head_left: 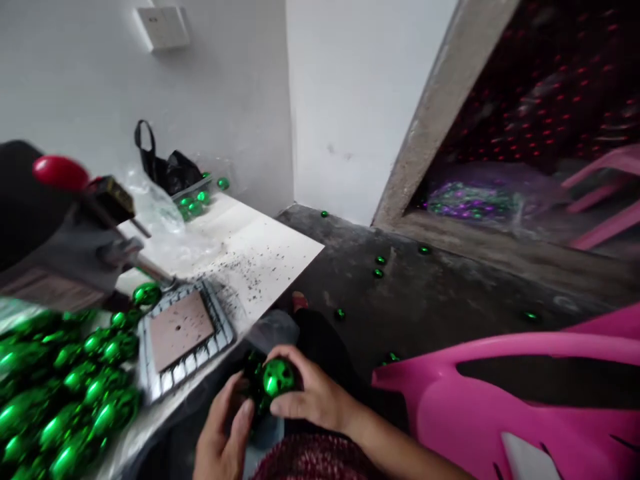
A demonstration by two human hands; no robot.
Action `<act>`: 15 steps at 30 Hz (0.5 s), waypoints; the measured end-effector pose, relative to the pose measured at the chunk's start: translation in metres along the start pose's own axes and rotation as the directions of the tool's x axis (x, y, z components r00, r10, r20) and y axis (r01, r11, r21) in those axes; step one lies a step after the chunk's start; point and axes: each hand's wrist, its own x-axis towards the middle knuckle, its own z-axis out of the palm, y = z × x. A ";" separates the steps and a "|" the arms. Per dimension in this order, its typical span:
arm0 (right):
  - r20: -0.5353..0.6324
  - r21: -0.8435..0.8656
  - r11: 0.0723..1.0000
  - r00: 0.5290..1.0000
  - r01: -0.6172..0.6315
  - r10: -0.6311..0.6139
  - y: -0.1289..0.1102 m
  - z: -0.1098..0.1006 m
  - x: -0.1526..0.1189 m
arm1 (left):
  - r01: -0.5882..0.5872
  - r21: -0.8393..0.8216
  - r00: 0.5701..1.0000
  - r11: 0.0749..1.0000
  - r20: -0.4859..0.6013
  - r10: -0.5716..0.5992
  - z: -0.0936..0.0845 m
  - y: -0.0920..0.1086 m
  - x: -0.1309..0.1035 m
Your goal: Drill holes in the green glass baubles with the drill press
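Observation:
A shiny green bauble [279, 377] with dark holes in its surface is held in my right hand [313, 397], between the thumb and the fingers. To its left, my left hand [223, 427] curves with thumb and fingers apart, and nothing shows between them. Darker green baubles [254, 367] lie between my hands over my lap, partly hidden by the fingers. On the table, a drill-press-like machine [55, 233] with a red knob stands over a ridged metal base [217, 320]. A pinkish square board [181, 328] with a small hole rests on that base.
Many green baubles [75, 380] are heaped at the table's left. Dark shavings [255, 270] dot the white tabletop [295, 243]. Behind are a plastic bag [155, 207] and a black bag [175, 170]. A pink chair [450, 413] stands at right; loose baubles [380, 260] lie on the floor.

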 end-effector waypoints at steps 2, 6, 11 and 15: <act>-0.056 -0.012 0.999 0.998 0.041 -0.041 -0.009 0.007 -0.009 | 0.242 -0.252 0.965 0.937 0.168 -0.204 0.008 0.008 -0.019; -0.090 -0.071 0.993 0.991 0.096 -0.102 -0.017 0.027 -0.013 | 0.369 -0.537 0.922 0.759 0.313 -0.227 0.004 0.020 -0.032; -0.063 -0.160 0.978 0.988 0.131 -0.142 -0.020 0.044 -0.009 | 0.371 -0.723 0.928 0.582 0.309 -0.208 -0.007 0.021 -0.035; -0.006 -0.229 0.960 0.986 0.161 -0.167 -0.019 0.052 -0.004 | 0.354 -0.812 0.933 0.463 0.274 -0.233 -0.008 0.021 -0.038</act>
